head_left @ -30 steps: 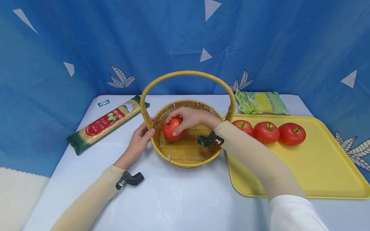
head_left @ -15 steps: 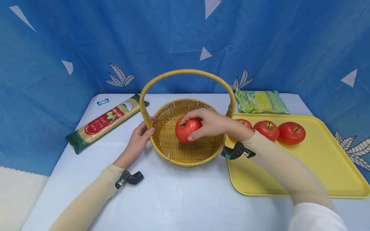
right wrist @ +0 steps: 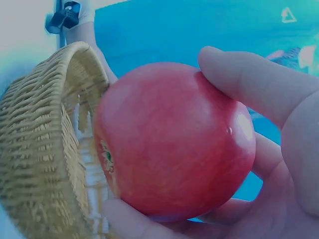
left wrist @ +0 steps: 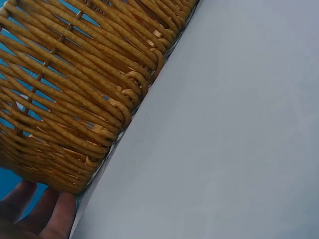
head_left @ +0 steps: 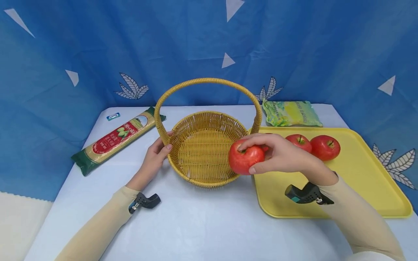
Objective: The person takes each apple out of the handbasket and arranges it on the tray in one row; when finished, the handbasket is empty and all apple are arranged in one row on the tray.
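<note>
While gripped all round by the right hand [head_left: 281, 157], apple [head_left: 245, 159] hangs over the basket [head_left: 205, 181] right rim. Left hand [head_left: 155, 156] bracing the left rim, fingers probably curled on.

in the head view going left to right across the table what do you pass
pasta packet → left hand → basket → held apple → right hand → two apples on the yellow tray
</note>
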A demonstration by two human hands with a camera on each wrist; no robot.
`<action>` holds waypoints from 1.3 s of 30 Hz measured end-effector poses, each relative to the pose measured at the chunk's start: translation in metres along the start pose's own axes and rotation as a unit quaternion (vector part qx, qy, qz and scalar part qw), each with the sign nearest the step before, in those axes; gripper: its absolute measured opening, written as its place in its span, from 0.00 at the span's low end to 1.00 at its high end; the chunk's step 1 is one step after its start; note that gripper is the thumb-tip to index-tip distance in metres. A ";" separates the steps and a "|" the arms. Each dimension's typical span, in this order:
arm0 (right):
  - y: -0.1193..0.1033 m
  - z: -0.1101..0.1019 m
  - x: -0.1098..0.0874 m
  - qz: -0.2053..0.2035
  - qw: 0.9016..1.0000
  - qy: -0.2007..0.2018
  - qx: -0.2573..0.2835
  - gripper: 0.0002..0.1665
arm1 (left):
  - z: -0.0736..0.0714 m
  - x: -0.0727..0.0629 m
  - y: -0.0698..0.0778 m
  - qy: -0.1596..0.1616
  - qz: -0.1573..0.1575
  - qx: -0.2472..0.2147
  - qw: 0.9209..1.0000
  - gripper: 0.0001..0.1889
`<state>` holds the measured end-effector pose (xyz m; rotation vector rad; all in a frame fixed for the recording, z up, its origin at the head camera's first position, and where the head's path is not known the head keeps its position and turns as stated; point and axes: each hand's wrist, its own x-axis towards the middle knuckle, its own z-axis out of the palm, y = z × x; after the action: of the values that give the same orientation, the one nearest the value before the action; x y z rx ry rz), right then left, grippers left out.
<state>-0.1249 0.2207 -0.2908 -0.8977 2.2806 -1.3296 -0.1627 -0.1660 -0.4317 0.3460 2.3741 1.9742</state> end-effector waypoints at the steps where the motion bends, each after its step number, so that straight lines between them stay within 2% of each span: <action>1: 0.001 -0.002 -0.008 0.004 1.000 0.007 -0.002 0.27 | 0.000 0.000 0.000 0.001 0.001 0.000 1.000 0.26; 8: 0.017 -0.014 -0.064 0.003 0.996 0.078 -0.048 0.30 | -0.001 -0.001 0.000 0.004 0.001 -0.002 1.000 0.26; 11: 0.029 -0.021 -0.085 0.000 0.993 0.107 -0.045 0.32 | -0.001 -0.001 -0.001 0.003 -0.001 -0.001 1.000 0.27; 16: 0.047 -0.035 -0.115 0.028 0.987 0.156 -0.030 0.35 | -0.002 -0.001 -0.001 0.004 0.001 -0.003 1.000 0.27; 20: 0.061 -0.047 -0.138 0.060 0.976 0.204 -0.051 0.36 | -0.001 -0.001 -0.001 0.003 0.004 -0.005 1.000 0.27; 24: 0.074 -0.056 -0.156 0.094 0.959 0.255 -0.083 0.37 | 0.000 -0.002 0.000 0.004 0.003 -0.005 1.000 0.27; 29: 0.082 -0.064 -0.174 0.149 0.927 0.322 -0.119 0.37 | 0.002 -0.002 -0.001 0.001 -0.003 -0.008 1.000 0.27; 34: 0.090 -0.070 -0.183 0.197 0.899 0.369 -0.132 0.35 | 0.001 -0.002 0.000 0.002 0.009 0.000 1.000 0.27; 39: 0.099 -0.077 -0.188 0.218 0.873 0.418 -0.126 0.35 | -0.001 -0.002 0.000 0.004 0.020 0.001 1.000 0.26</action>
<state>-0.0653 0.4328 -0.3407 0.2497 3.0828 -1.3727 -0.1612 -0.1669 -0.4317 0.3896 2.3920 1.9931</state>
